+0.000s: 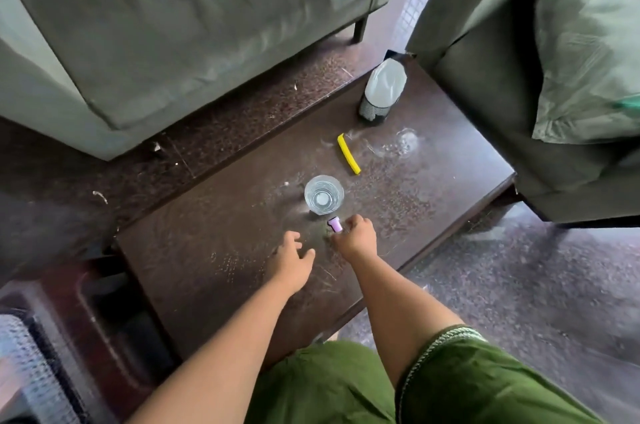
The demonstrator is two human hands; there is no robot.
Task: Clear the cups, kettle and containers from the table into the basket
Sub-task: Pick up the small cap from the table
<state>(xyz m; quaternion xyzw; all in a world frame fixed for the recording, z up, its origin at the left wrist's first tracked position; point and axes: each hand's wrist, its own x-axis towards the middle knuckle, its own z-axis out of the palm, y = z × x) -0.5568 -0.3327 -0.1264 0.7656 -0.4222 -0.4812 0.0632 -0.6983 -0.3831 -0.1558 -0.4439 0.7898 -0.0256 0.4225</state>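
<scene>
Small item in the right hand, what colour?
Light purple item, pinched in the right hand; head view, the only one.

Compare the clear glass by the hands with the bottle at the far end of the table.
The clear glass is short and open-topped; the bottle is taller and closed-looking. The glass stands beside the right hand; the bottle stands far from both hands. Both are upright on the table.

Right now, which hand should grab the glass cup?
Probably the left hand. It is open and holds nothing, hovering over the table just short of the cup. The right hand is nearer, but its fingers are closed on a small purple thing.
</scene>
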